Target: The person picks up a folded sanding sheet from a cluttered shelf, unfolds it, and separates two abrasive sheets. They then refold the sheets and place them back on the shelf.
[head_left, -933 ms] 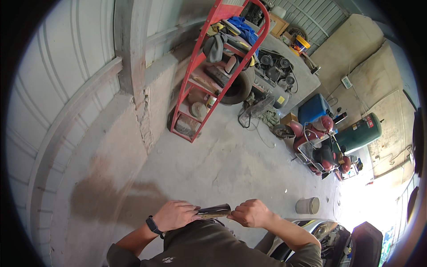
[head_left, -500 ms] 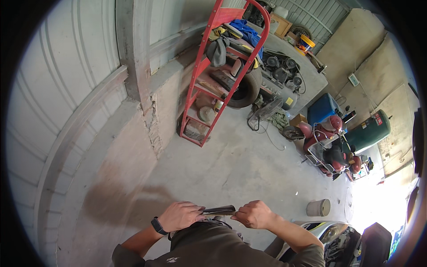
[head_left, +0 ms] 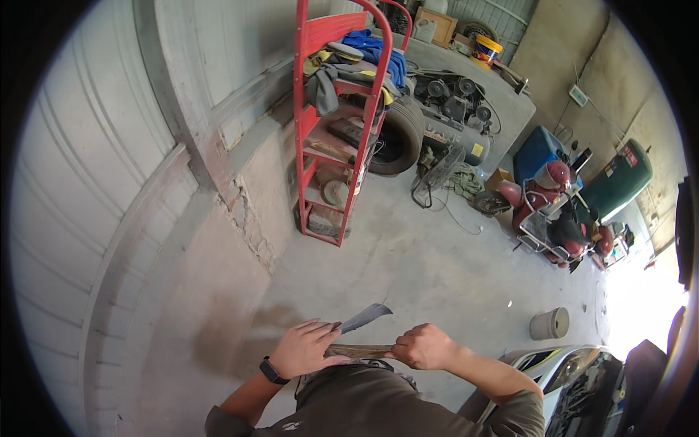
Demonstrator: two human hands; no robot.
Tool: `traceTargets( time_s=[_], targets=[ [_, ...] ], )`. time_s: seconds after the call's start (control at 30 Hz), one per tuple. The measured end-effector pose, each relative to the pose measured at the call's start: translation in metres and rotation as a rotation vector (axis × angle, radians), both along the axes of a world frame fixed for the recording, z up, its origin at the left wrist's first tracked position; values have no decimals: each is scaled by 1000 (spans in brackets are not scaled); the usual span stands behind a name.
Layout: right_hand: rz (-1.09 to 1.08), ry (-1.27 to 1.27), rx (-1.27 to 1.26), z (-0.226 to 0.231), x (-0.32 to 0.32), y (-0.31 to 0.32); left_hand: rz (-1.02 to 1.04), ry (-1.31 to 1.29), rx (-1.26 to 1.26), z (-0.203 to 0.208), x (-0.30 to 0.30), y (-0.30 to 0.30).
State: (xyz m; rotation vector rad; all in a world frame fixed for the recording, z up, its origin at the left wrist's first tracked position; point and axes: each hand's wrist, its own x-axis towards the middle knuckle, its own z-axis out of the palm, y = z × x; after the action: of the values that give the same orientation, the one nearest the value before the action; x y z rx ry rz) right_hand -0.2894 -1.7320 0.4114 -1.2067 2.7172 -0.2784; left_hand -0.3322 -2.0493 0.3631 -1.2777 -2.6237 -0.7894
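My left hand [head_left: 308,348], with a dark watch [head_left: 272,370] on its wrist, closes on a thin grey sheet [head_left: 366,317]. The sheet's free end curls up and away toward the right. Below it, a narrow brownish strip [head_left: 362,351] stretches between both hands in front of my waist. My right hand [head_left: 425,347] is closed, pinching the right end of this strip. Whether the sheet and the strip are one piece is hidden under the left fingers.
Ahead stands a red metal rack [head_left: 309,146] with gloves and cloths on top. Behind it are a tyre [head_left: 408,135] and an air compressor [head_left: 455,135]. Further right stand a red scooter [head_left: 557,211], a bucket [head_left: 542,326] and a car front [head_left: 575,371].
The grey sheet has swung up away from the brownish strip; before, the two lay close together between the hands. My head view has shifted, so the rack appears further left.
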Motion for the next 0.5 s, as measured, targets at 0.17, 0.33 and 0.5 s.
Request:
traceTargets(
  time_s=[0.17,0.33,0.5],
  targets=[
    [-21,16,-57,-4,6,26,-209,17,-63,-5,-2,37],
    [-74,65,-30,-6,15,46,-321,-9,-80,-10,-3,67],
    [-95,16,28,-13,21,58,-338,-91,-84,-4,0,95]
  ],
)
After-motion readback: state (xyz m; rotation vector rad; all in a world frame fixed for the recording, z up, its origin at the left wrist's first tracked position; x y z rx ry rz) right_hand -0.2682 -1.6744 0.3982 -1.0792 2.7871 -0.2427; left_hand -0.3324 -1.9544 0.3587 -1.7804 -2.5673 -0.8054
